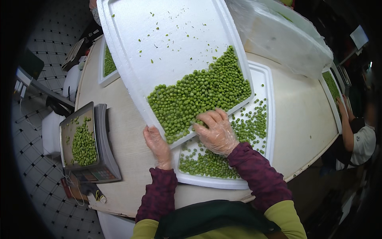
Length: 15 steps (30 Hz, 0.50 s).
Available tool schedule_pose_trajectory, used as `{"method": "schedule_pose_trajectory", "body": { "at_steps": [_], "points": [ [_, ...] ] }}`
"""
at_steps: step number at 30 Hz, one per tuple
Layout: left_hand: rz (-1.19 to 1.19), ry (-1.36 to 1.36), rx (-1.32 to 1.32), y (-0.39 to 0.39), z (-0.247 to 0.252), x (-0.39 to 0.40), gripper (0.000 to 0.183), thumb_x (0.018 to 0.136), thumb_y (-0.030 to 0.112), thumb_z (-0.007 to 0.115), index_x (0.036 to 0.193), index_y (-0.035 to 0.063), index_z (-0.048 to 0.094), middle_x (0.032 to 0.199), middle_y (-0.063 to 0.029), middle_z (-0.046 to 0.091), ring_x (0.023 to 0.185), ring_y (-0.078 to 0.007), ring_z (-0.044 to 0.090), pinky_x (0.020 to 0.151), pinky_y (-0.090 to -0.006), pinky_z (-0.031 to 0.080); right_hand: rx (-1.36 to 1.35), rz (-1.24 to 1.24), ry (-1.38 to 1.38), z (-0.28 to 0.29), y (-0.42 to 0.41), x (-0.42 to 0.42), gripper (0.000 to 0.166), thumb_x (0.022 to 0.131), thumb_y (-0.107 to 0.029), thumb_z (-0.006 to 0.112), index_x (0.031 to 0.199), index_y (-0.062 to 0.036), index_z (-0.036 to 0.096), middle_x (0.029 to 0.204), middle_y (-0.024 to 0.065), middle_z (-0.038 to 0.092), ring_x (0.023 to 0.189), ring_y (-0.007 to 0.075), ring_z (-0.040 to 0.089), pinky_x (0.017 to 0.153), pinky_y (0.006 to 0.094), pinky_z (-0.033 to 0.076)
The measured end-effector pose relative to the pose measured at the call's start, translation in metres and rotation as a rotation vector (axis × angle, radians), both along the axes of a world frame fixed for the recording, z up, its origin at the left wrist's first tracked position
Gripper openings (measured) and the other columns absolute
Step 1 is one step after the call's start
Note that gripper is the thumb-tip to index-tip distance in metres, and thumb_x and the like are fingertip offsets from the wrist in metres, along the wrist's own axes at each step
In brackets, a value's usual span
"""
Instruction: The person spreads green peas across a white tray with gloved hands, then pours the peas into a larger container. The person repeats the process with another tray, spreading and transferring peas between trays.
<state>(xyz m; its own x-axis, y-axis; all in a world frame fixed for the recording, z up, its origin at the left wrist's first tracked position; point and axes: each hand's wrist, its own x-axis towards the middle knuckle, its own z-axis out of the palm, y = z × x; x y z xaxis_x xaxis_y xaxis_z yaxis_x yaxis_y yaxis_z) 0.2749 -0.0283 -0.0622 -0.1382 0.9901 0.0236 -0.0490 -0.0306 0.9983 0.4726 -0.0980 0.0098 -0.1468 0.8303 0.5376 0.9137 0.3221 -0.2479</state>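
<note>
Before me a white foam tray [128, 53] is held tilted, with green peas [197, 92] heaped along its near side and small green scraps higher up. My left hand [157, 146], in a clear plastic glove, grips the tray's near left corner. My right hand [215, 130], gloved likewise, bends its fingers over the near rim among the peas; whether it grips anything is hidden. Underneath lies a second white foam tray [270, 119]. Loose peas [206, 165] are spread across it, some partly covered by the upper tray and my right arm.
A weighing scale [104, 149] with peas [84, 143] on its pan stands at left. Farther trays of peas sit at the back left [107, 77] and right [331, 89], where another person's hands [343, 109] work. A plastic-wrapped bulky container [277, 35] rests behind on the table [298, 131].
</note>
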Motion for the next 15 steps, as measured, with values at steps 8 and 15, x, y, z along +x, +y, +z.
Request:
{"method": "schedule_pose_trajectory", "body": {
  "at_steps": [8,15],
  "points": [
    [-0.024,-0.011,0.022,-0.003,0.006,0.002,0.06,0.102,0.05,0.05,0.126,-0.0054,0.047,0.114,-0.0106,0.055,0.103,-0.0165,0.051,0.091,-0.0305,0.044,0.094,-0.483,0.17,-0.001,0.009,0.021,0.036,0.078,-0.019,0.077,0.109,-0.0088,0.061,0.112,0.0096,0.057,0.104,0.0313,0.053,0.089,0.0461,0.042],
    [-0.071,-0.148,-0.03,-0.003,0.029,0.011,0.053,0.098,0.036,0.065,0.124,-0.0046,0.044,0.115,-0.0107,0.055,0.104,-0.0151,0.052,0.093,-0.0301,0.044,-0.066,-0.317,0.112,-0.004,-0.004,-0.003,0.033,0.075,-0.017,0.078,0.103,-0.0088,0.062,0.109,0.0083,0.059,0.103,0.0299,0.054,0.09,0.046,0.041]
  ]
}}
